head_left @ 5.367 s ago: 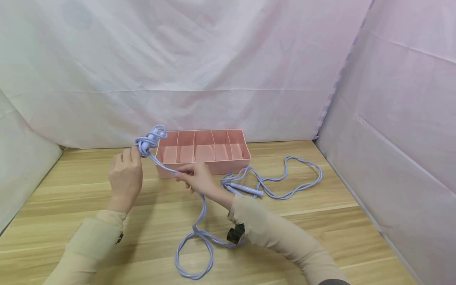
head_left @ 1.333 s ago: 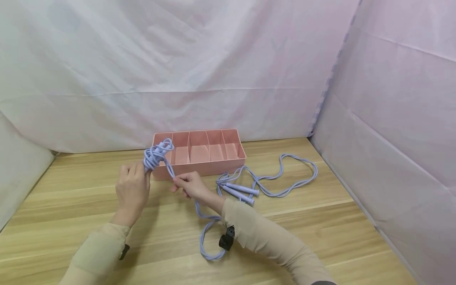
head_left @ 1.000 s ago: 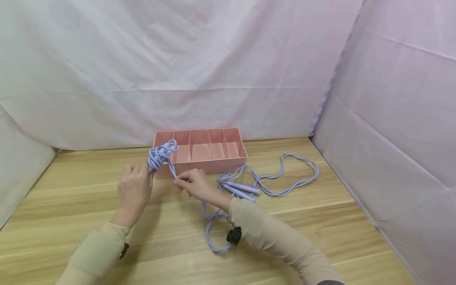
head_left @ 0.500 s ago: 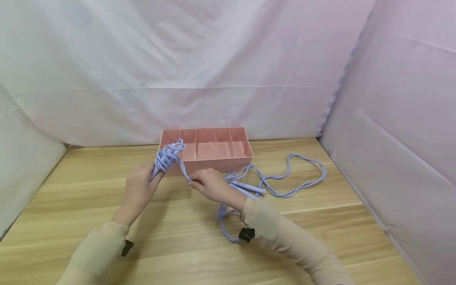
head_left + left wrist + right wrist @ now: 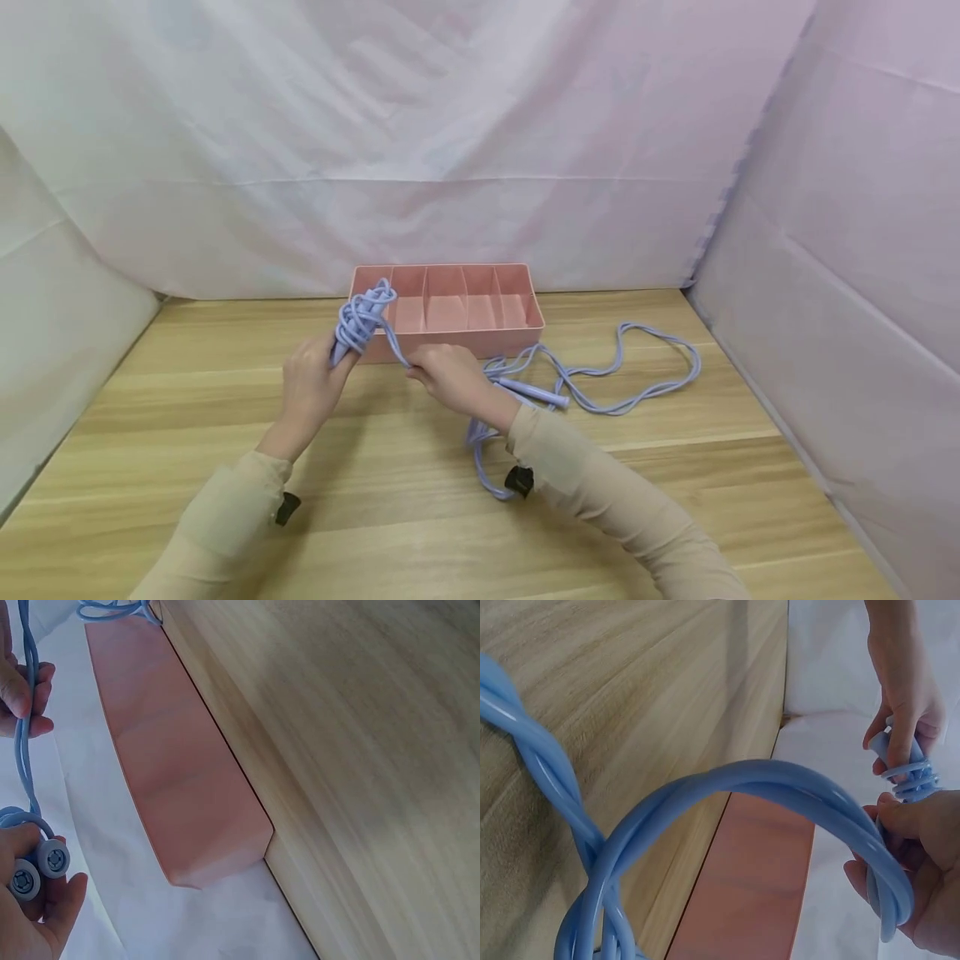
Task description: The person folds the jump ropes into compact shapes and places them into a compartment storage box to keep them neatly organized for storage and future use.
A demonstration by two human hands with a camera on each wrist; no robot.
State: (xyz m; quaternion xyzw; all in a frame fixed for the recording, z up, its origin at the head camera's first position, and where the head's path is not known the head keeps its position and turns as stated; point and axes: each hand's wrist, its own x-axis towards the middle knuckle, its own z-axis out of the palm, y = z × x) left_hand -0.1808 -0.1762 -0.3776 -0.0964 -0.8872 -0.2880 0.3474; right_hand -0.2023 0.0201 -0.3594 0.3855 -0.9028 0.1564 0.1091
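Observation:
A periwinkle-blue jump rope [image 5: 360, 321] is bundled above the table, its doubled cord wound around its two handles. My left hand [image 5: 309, 385] grips the lower ends of those handles; their round end caps [image 5: 56, 859] show in the left wrist view. My right hand [image 5: 453, 375] pinches the doubled cord a short way to the right of the bundle. From there the twisted cord [image 5: 757, 780] arcs down to a loose loop [image 5: 487, 483] on the table, partly hidden by the right forearm. Both hands hover just in front of a pink divided box [image 5: 450, 343].
A second jump rope of the same blue lies right of the box, with its handle [image 5: 534, 392] near the right wrist and its cord [image 5: 652, 392] spread rightward. White cloth [image 5: 450, 125] hangs behind and at both sides of the wooden table [image 5: 360, 533].
More cord has gone around the handles, and the loose loop on the table has shrunk and been drawn rightward. The left hand has tilted the bundle. The view has swung slightly left.

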